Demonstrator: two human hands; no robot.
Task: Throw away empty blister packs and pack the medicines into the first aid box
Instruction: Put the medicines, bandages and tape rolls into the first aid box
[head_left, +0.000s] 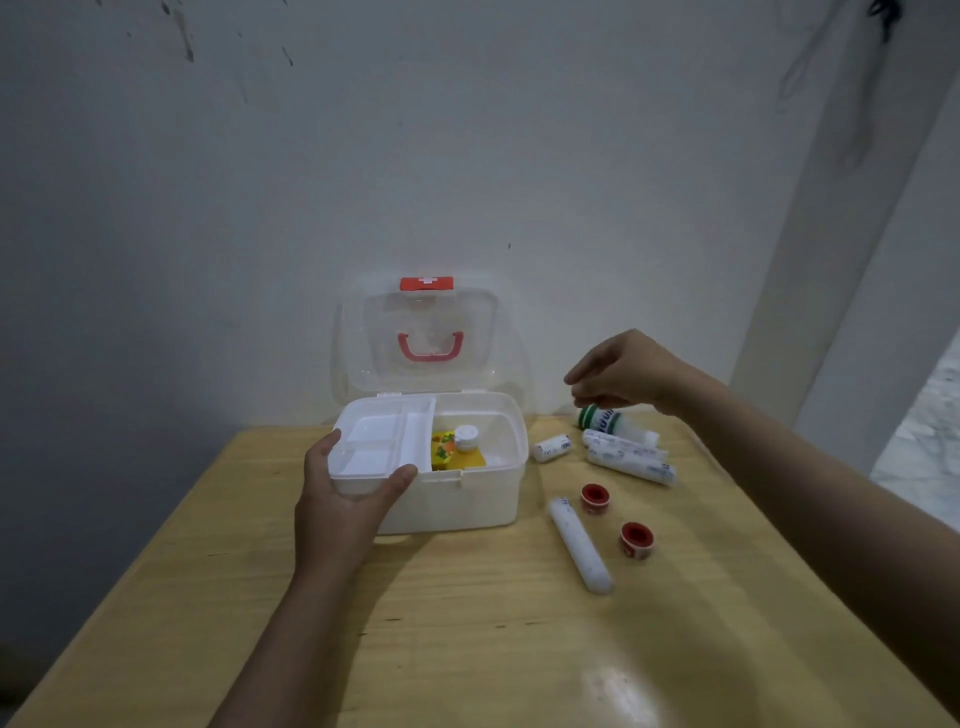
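Observation:
A white first aid box (483, 499) stands open on the wooden table (467, 639), its clear lid (431, 338) upright against the wall. My left hand (343, 504) grips the white divided tray (379, 441) sitting on the box's left half. Inside the right half lie a yellow packet (447, 452) and a small white bottle (466, 439). My right hand (623, 371) hovers with fingers bunched just above a lying bottle with a green cap (605, 418); whether it touches the bottle I cannot tell.
Right of the box lie several white bandage rolls (631, 460), a small roll (552, 448), a long white tube (579, 543) and two red-centred tape rolls (595, 498) (636, 539). The wall stands close behind; a pillar rises at the right.

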